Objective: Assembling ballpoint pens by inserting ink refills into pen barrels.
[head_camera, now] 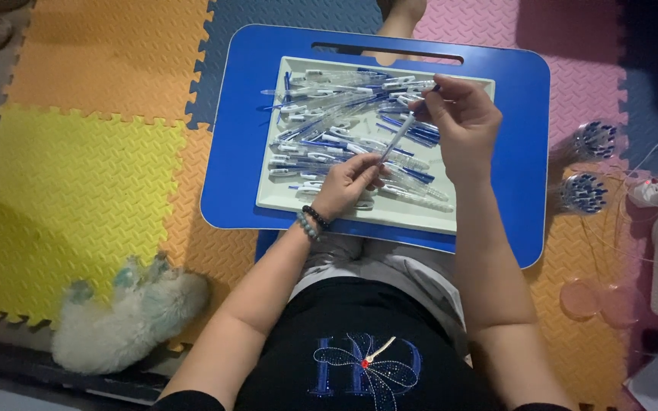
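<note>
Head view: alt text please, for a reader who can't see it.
Both hands, left hand and right hand, hold one clear pen over a pale tray heaped with pen parts, on a blue lap desk.

Blue lap desk point(241, 152) sitting over foam floor mats point(78, 175), carrying a pale tray point(283, 199) at its middle; two bundles of blue-tipped pens point(589, 164) lying on the mats beside the desk.
</note>
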